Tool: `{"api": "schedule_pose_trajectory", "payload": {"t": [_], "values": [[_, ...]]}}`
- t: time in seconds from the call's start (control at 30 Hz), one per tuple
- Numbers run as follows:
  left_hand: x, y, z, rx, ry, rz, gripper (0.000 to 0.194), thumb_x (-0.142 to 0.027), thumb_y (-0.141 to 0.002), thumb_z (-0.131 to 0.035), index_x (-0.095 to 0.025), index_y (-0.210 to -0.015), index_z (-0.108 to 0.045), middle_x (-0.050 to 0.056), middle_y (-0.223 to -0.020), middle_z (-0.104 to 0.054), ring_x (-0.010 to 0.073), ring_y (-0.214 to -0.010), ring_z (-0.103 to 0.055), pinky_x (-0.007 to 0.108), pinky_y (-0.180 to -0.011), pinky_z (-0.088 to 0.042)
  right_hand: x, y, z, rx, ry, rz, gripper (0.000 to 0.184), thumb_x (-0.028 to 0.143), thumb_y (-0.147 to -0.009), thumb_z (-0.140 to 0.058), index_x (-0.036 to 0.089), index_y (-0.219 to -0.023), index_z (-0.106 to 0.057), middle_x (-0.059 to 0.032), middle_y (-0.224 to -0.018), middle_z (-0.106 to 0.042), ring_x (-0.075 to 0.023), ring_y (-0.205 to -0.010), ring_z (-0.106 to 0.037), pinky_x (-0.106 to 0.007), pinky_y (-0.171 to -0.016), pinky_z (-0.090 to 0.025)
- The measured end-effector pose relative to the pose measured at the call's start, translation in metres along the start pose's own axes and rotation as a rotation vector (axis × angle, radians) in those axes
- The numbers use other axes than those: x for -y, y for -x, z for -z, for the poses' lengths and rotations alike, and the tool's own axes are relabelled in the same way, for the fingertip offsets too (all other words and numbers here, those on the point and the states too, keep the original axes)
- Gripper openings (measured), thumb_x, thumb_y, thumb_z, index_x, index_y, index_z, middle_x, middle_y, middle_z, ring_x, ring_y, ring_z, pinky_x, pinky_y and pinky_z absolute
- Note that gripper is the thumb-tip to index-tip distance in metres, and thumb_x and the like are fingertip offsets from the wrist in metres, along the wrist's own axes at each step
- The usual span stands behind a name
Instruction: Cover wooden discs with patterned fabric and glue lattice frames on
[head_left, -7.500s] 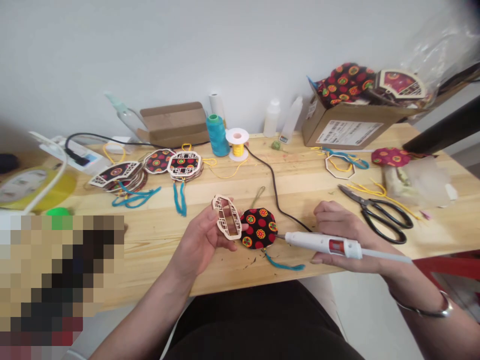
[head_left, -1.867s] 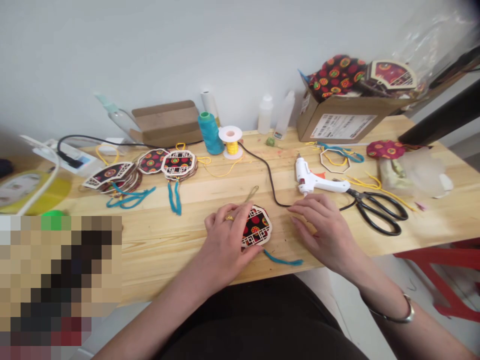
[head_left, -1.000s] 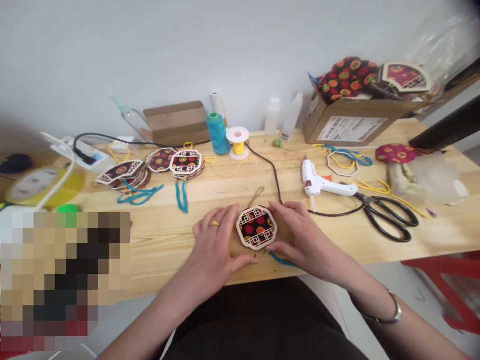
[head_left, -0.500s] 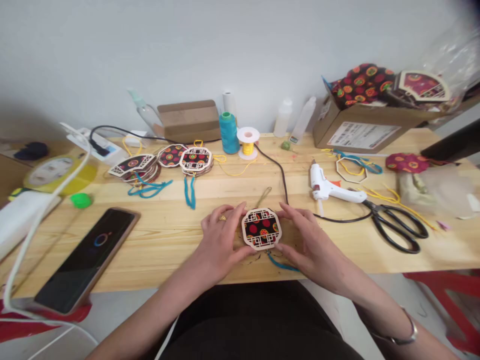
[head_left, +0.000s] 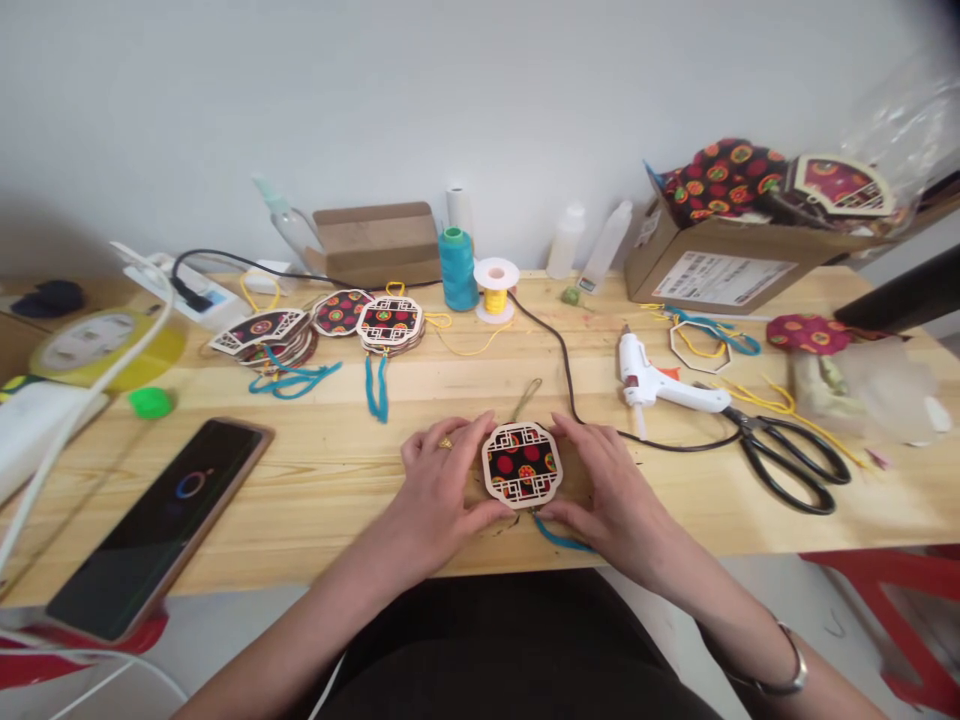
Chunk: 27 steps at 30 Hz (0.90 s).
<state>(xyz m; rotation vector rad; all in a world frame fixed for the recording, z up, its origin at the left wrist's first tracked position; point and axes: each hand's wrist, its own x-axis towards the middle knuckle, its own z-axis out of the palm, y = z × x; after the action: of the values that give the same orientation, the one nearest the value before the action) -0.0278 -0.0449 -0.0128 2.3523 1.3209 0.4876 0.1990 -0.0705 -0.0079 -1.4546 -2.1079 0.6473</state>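
A wooden-framed ornament [head_left: 523, 465] with dark, red-patterned fabric and pale lattice strips lies on the table near its front edge. My left hand [head_left: 448, 480] curves around its left side, with thumb at the lower edge and fingers at the upper left. On the opposite side my right hand [head_left: 611, 485] grips the rim between thumb and fingers. A teal cord [head_left: 561, 535] trails from the bottom of the ornament, and a thin olive loop [head_left: 527, 398] lies just above its top.
Finished-looking ornaments [head_left: 390, 322] lie in stacks at back left, near a teal thread spool [head_left: 457, 270] and yellow cord spool [head_left: 496, 290]. To the right are a white glue gun [head_left: 664, 380], black scissors [head_left: 795, 460] and a carton [head_left: 712, 265]. A phone [head_left: 161, 530] lies left.
My right hand has closed in around the ornament's right side, its thumb sliding left along the lower edge. The ornament stays nearly in place; the view has shifted slightly.
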Motion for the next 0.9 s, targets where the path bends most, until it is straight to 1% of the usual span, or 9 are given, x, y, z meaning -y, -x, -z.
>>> {"api": "schedule_pose_trajectory", "payload": {"t": [0.17,0.37,0.53,0.73,0.9], "values": [[-0.001,0.0003,-0.0003,-0.001,-0.017,-0.003,0.075,-0.042,-0.078,-0.068,-0.027,-0.138,-0.025,0.009,-0.137,-0.05,0.0298,-0.124,-0.037,0.046,-0.099,-0.023,-0.0003,-0.0002,-0.001,-0.007,0.01,0.011,0.07,0.026,-0.078,-0.07,0.019,-0.137,-0.033,-0.0117,-0.122,-0.052,-0.0271,-0.113,-0.044,-0.046,-0.097,-0.043],[-0.0019,-0.0002,-0.0014,-0.003,-0.036,0.003,0.071,-0.042,-0.08,-0.066,-0.025,-0.137,-0.028,0.009,-0.136,-0.05,0.0292,-0.123,-0.038,0.045,-0.098,-0.024,0.0001,-0.0007,-0.0026,-0.029,0.004,0.015,0.068,0.029,-0.079,-0.068,0.021,-0.137,-0.032,-0.0114,-0.123,-0.052,-0.0277,-0.114,-0.044,-0.047,-0.096,-0.043],[-0.0024,-0.0014,-0.0027,-0.01,-0.042,0.013,0.072,-0.044,-0.08,-0.066,-0.024,-0.137,-0.027,0.009,-0.137,-0.05,0.0293,-0.122,-0.039,0.046,-0.098,-0.023,0.0,-0.0011,-0.0041,-0.041,0.01,0.015,0.067,0.03,-0.08,-0.068,0.02,-0.136,-0.033,-0.0116,-0.121,-0.052,-0.0279,-0.114,-0.045,-0.047,-0.096,-0.043],[-0.0038,-0.0019,-0.0022,-0.009,-0.04,0.007,0.077,-0.046,-0.078,-0.067,-0.025,-0.138,-0.025,0.009,-0.136,-0.051,0.0298,-0.122,-0.039,0.047,-0.098,-0.022,0.0006,-0.0005,-0.002,-0.02,0.0,0.025,0.065,0.029,-0.081,-0.066,0.021,-0.135,-0.033,-0.0109,-0.122,-0.051,-0.0274,-0.114,-0.044,-0.046,-0.097,-0.042],[-0.0055,-0.0019,-0.0016,0.006,-0.041,0.019,0.076,-0.046,-0.079,-0.066,-0.025,-0.139,-0.024,0.009,-0.135,-0.052,0.0303,-0.123,-0.038,0.048,-0.098,-0.022,0.0014,0.0005,-0.0015,-0.024,-0.007,0.021,0.063,0.029,-0.082,-0.066,0.021,-0.135,-0.033,-0.0106,-0.122,-0.051,-0.027,-0.114,-0.044,-0.046,-0.097,-0.041]]}}
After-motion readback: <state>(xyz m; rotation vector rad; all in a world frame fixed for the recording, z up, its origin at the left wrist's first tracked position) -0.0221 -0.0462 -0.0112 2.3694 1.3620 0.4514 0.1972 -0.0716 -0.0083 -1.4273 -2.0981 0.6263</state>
